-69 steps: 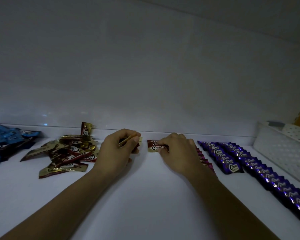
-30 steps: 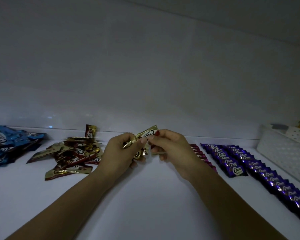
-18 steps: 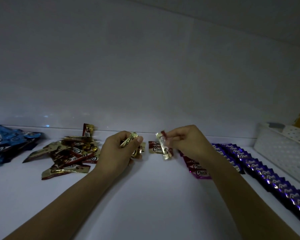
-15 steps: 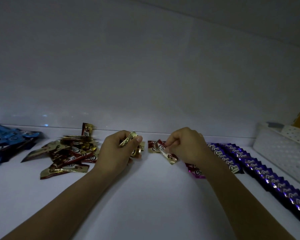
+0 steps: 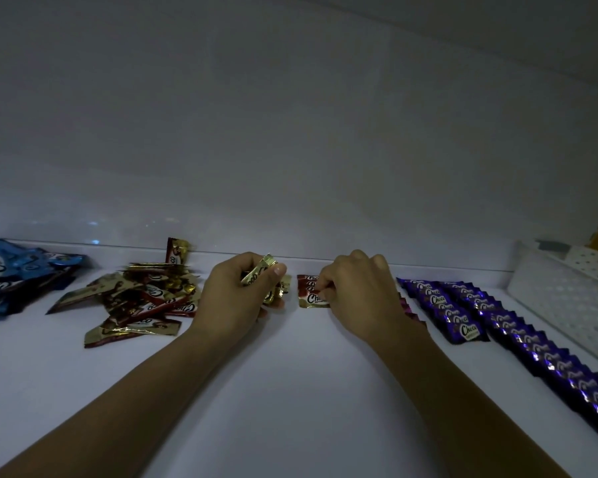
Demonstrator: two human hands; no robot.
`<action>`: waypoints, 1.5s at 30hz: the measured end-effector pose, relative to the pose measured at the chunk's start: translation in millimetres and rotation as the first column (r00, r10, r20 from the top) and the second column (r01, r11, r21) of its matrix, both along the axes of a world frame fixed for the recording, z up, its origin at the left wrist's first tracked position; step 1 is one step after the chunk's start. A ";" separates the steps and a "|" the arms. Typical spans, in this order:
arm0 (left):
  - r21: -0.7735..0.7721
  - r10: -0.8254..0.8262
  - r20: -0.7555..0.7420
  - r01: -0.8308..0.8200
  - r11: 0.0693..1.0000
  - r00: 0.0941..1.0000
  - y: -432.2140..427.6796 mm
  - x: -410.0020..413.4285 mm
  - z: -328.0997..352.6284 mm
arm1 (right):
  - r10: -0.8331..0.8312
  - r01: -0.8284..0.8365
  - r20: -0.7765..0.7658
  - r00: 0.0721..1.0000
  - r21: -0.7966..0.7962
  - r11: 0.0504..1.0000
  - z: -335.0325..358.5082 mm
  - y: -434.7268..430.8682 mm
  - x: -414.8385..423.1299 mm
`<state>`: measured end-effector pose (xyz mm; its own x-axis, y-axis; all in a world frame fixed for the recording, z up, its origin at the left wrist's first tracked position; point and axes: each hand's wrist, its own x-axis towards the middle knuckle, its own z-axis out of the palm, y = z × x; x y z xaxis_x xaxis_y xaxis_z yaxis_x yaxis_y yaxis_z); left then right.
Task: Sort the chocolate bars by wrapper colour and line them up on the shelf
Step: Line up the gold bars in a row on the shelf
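My left hand (image 5: 237, 298) grips a small bunch of red-and-gold chocolate bars (image 5: 261, 274) just above the white shelf (image 5: 290, 391). To its right, my right hand (image 5: 359, 294) pinches the front red-and-gold bar (image 5: 310, 298) of a short row laid near the back wall. A loose heap of red-and-gold bars (image 5: 142, 301) lies left of my left hand. Blue bars (image 5: 11, 274) are piled at the far left. Two rows of purple bars (image 5: 463, 322) run along the right. Magenta bars (image 5: 408, 310) peek out behind my right wrist.
A white perforated basket (image 5: 567, 305) stands at the far right against the back wall. The white back wall (image 5: 290, 167) rises directly behind the rows.
My right hand took a red-and-gold bar from my left hand, carried it right and lowered it onto the short row on the shelf. My left hand stayed in place with its bunch.
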<state>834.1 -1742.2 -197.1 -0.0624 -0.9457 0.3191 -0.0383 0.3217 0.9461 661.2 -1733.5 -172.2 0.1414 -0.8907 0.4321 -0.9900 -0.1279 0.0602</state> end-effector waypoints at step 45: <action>-0.115 -0.077 0.119 0.090 0.989 0.990 11.7 -2.7 5.3 | -0.010 -0.299 0.968 0.250 0.087 0.950 28.2 17.1 7.6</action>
<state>831.4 -1730.6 -191.8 -0.1820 -0.8909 0.4161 -0.1121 0.4392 0.8913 668.8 -1716.4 -144.0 -0.0968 -0.9822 0.1611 -0.2646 -0.1307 -0.9555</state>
